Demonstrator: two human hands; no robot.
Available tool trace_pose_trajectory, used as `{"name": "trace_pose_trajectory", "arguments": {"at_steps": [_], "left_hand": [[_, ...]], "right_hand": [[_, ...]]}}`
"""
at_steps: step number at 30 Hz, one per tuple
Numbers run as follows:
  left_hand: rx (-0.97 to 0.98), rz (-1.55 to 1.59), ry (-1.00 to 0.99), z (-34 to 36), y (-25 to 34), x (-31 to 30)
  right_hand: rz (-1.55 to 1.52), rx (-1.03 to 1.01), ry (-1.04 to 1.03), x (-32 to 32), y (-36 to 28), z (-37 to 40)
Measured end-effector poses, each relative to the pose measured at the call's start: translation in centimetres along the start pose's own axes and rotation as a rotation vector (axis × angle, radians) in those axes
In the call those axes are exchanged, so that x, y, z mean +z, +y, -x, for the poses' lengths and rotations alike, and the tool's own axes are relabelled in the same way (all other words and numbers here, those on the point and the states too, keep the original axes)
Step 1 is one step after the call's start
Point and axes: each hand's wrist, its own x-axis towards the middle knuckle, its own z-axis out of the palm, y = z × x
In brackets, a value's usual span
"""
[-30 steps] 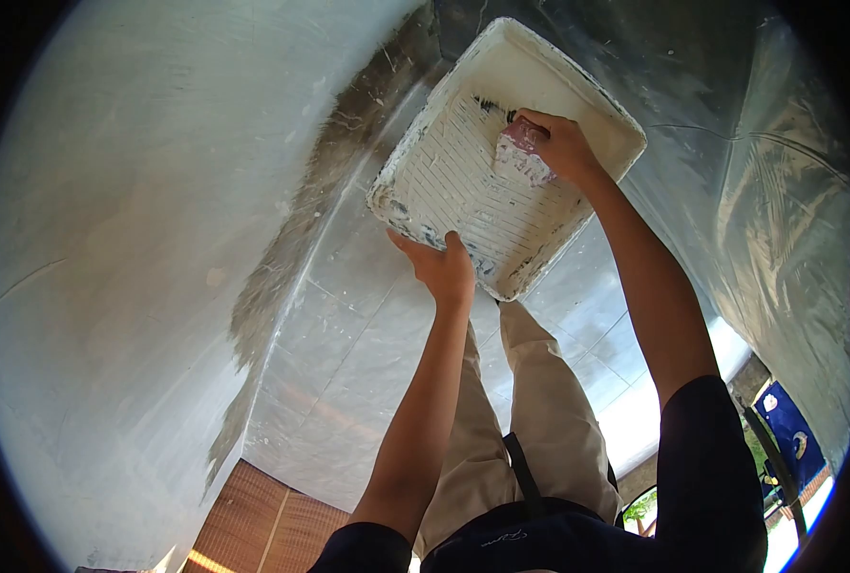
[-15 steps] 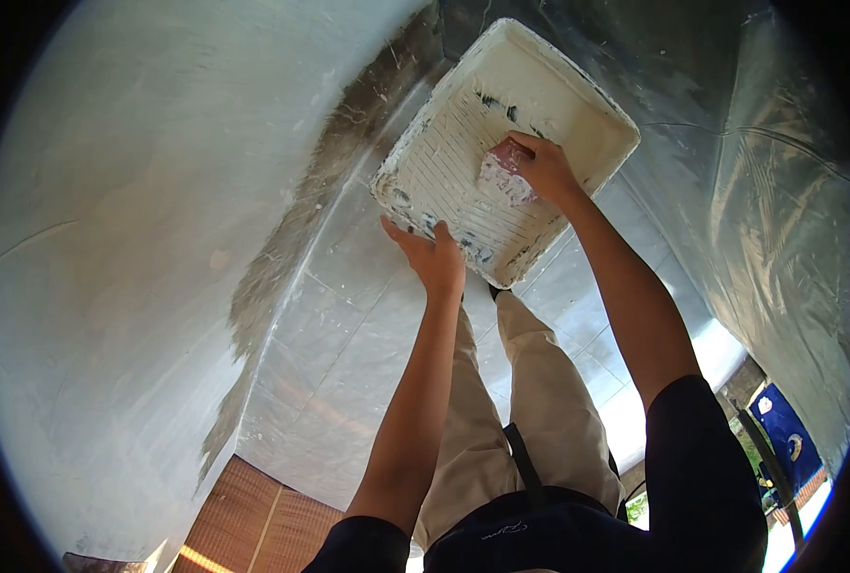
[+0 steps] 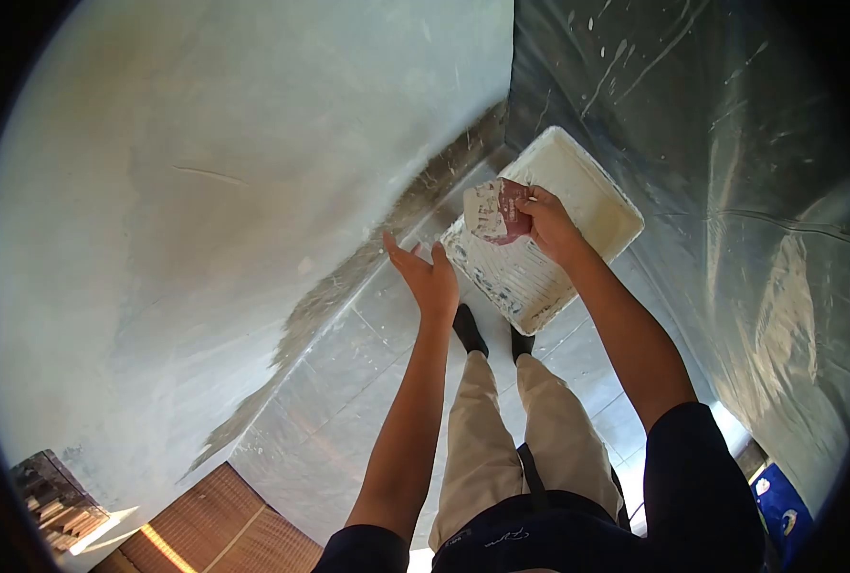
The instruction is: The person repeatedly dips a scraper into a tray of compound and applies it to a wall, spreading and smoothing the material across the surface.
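Observation:
My right hand point(image 3: 551, 224) grips a flat maroon piece point(image 3: 515, 212), its left part coated in white paint, with the thumb and fingers at its right edge. It overlaps the paint tray point(image 3: 592, 205) in this view. The tray has a ribbed slope and white paint smeared over its inside and rim; it lies just beyond my feet. My left hand point(image 3: 429, 277) is open and empty, fingers spread, beside the tray's left corner.
On the left rises a pale wall point(image 3: 205, 239) with a rough, darker unpainted strip point(image 3: 348, 277) along its base. Plastic sheeting point(image 3: 730, 191) spattered with white hangs at the right. Grey floor tiles point(image 3: 348, 368) lie under my feet. A brown woven panel point(image 3: 220, 525) is at lower left.
My right hand has lifted the maroon piece off the tray's ribbed slope and turned it, paint side showing. The tray now appears smaller and lower in view. My left hand has come away from its edge.

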Motion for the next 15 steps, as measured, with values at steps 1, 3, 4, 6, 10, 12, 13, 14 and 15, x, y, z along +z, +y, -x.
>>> {"name": "trace_pose_trajectory", "arguments": {"at_steps": [1,3,4,6,10,12,13,14,15], "left_hand": [[0.07,-0.008,0.035,-0.7,1.1,-0.6],[0.143,-0.004,0.078,-1.8,4.8,-1.9],[0.261,-0.06,0.089,-2.3,6.3,-2.5],[0.468,-0.138,0.125,-3.1,10.4,-3.7],[0.679,-0.134,0.133,-4.5,18.7,-6.4],[0.808,-0.178,0.137,-5.6,22.4,-7.7],[0.839,-0.174,0.158,-6.1,24.2,-8.3],[0.929,-0.202,0.185,-6.7,25.9,-9.0],[1.016,-0.231,0.212,-7.1,27.6,-9.7]], "right_hand": [[0.003,-0.026,-0.022,1.1,-1.5,0.5],[-0.087,-0.047,-0.114,3.1,-4.4,1.5],[-0.084,-0.074,-0.14,4.2,-5.8,2.2],[-0.143,-0.13,-0.217,6.5,-8.8,3.4],[-0.152,-0.198,-0.397,10.3,-14.4,5.0],[-0.155,-0.245,-0.405,13.1,-17.4,7.2],[-0.162,-0.264,-0.389,14.4,-18.9,8.3],[-0.15,-0.296,-0.393,15.8,-20.4,9.6],[-0.149,-0.321,-0.413,17.0,-21.7,10.6]]}}
